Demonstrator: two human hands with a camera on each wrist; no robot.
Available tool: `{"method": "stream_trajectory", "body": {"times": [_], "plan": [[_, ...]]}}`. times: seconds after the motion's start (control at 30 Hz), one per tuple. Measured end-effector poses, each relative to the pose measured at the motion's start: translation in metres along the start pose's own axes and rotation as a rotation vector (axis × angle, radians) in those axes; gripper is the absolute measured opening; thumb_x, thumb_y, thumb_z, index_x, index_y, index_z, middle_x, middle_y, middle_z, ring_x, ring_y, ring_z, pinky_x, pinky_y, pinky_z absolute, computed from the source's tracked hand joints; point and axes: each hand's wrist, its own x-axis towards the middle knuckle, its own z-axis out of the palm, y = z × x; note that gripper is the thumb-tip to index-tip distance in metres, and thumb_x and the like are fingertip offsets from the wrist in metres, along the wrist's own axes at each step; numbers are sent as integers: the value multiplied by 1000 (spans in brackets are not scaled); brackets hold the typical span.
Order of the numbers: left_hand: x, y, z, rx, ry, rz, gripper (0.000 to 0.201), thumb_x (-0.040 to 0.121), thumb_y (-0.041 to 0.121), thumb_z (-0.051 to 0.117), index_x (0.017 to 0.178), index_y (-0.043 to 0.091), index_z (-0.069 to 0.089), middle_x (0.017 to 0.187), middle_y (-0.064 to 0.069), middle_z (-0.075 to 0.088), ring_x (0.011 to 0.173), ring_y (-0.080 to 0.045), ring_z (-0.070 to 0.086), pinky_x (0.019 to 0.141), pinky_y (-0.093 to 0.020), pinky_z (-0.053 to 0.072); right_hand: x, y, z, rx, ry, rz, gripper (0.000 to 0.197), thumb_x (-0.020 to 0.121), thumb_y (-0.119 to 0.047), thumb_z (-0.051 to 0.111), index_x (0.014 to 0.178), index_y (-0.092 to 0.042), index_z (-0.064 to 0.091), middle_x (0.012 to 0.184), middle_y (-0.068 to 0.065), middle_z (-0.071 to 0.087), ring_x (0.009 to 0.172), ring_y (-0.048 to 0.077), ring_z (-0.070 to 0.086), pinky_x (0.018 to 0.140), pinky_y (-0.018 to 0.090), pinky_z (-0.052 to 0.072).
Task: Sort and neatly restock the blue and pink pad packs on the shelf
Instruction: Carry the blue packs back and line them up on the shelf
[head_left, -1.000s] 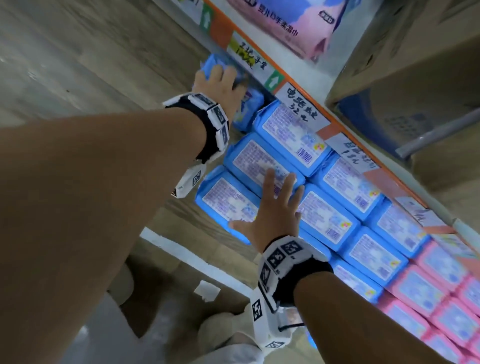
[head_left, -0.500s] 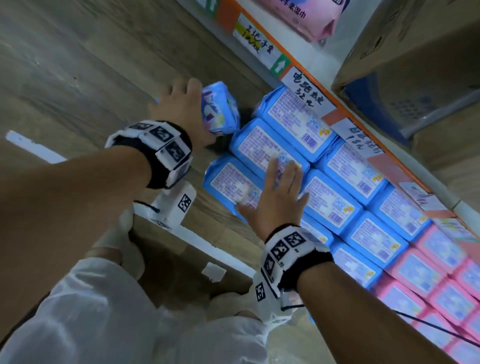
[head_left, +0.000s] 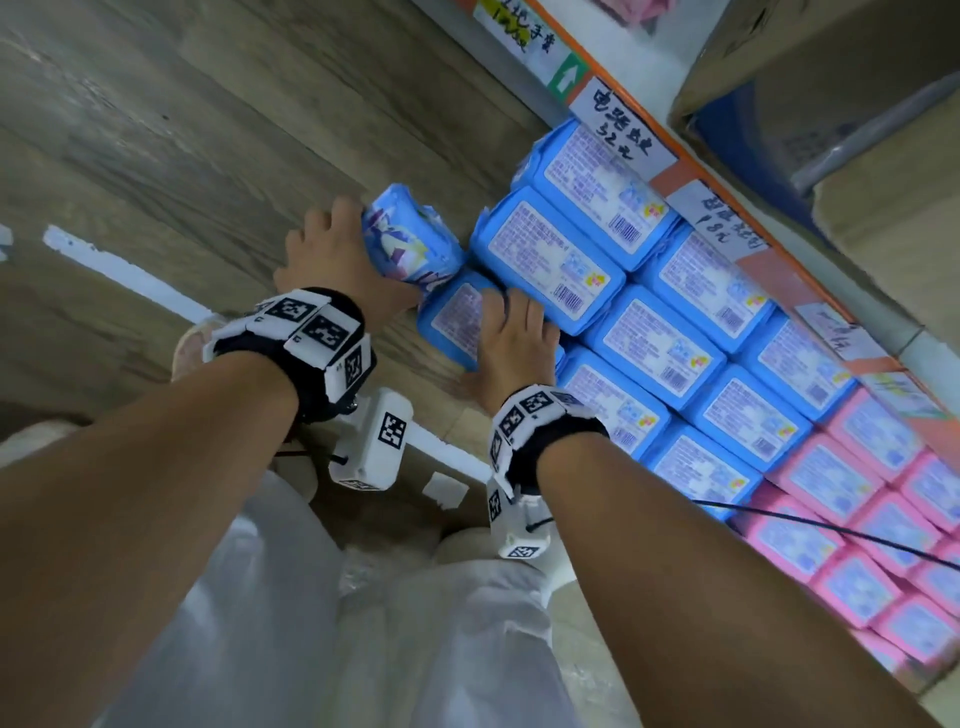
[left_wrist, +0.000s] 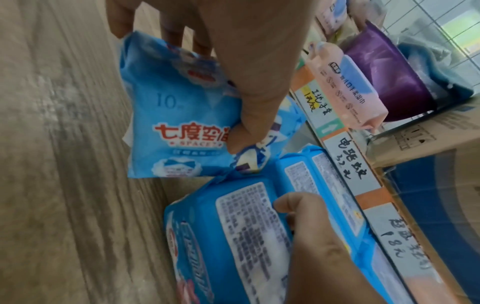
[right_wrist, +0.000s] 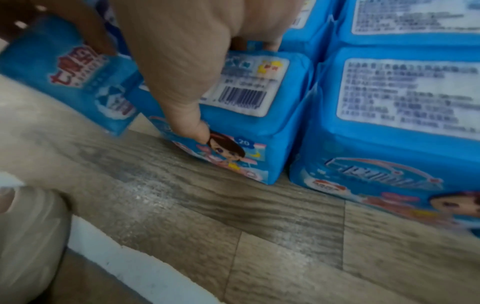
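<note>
A block of blue pad packs (head_left: 613, 291) lies label-up on the wood-look shelf board, and pink pad packs (head_left: 852, 509) continue it to the right. My left hand (head_left: 358, 249) grips a smaller blue pack (head_left: 410, 239) with printed artwork, held just left of the block; the left wrist view shows thumb and fingers of the left hand (left_wrist: 215, 88) pinching this small pack (left_wrist: 171, 127). My right hand (head_left: 511, 332) holds the front-left blue pack (head_left: 452, 322). In the right wrist view its thumb (right_wrist: 192, 123) presses the pack's front face (right_wrist: 233, 160) and the fingers curl over the far edge.
An orange shelf rail with handwritten price tags (head_left: 618, 124) runs behind the packs, and a cardboard box (head_left: 831, 52) sits above it. A pink wipes pack (left_wrist: 345, 96) lies on the upper shelf. White tape (head_left: 119, 270) marks the floor; my white-trousered knees (head_left: 363, 623) are below.
My left hand carried the small blue pack from the far left end to beside the front-left pack. My right hand went from lying flat on the packs to curling round the front-left one.
</note>
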Motion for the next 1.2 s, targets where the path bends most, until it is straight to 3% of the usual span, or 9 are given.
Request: {"method": "stream_trajectory", "body": {"times": [0.23,0.37,0.5,0.6,0.67,0.8,0.9,1.1,1.2], "plan": [[-37,11,-80,-16,86,97,77,56,45,79,118,14,47,121,-12,47,115,-32,43,91,-45,41,-60,-5,-75,326,81,76,90,70,-36,74,139,-11,23,136,8,31,124,27,27,100,40,24],[-97,37,-148,28,109,203,74,57,49,77,117,14,50,118,-12,52,113,-33,46,90,-44,43,-122,-1,-166,379,147,68,106,67,-44,74,146,-12,11,141,6,28,130,27,23,107,43,20],[-186,81,-230,-73,106,259,74,59,42,75,120,10,50,122,-15,50,116,-32,45,93,-41,41,-199,-9,-271,359,240,65,102,64,-40,76,143,-7,21,135,11,35,125,27,31,101,40,22],[-267,126,-313,-146,62,374,106,46,61,44,135,3,41,137,-21,40,128,-34,36,105,-41,31,-273,-14,-356,327,348,45,95,59,-38,80,135,-4,34,125,12,43,116,29,38,93,34,25],[-318,150,-374,-224,247,530,100,44,58,33,127,4,50,126,-23,48,117,-37,46,96,-44,37,-325,-16,-413,326,437,-3,97,58,-39,81,136,-5,34,124,11,43,114,29,38,94,35,26],[-405,193,-490,-157,298,813,100,48,61,41,118,-9,54,112,-35,53,105,-43,51,90,-42,36,-420,-25,-513,381,675,-79,97,54,-33,83,135,-5,37,120,13,46,109,30,41,93,34,29],[-459,226,-560,-147,371,1005,71,46,59,61,94,6,62,84,-15,60,81,-32,55,73,-41,44,-472,-31,-572,393,811,-138,91,53,-36,74,131,-4,40,113,12,46,104,28,41,84,28,25],[-528,273,-632,-106,501,1208,91,40,62,57,115,12,59,103,-13,60,97,-29,54,89,-37,42,-542,-28,-652,333,1018,-181,86,53,-34,71,130,-8,42,115,12,47,106,28,41,89,34,31],[-534,301,-653,-128,562,1217,93,36,62,56,115,14,58,102,-15,58,96,-28,52,83,-36,42,-561,-19,-685,265,1107,-168,86,50,-35,63,128,-7,43,116,12,48,105,29,42,87,37,32]]}}
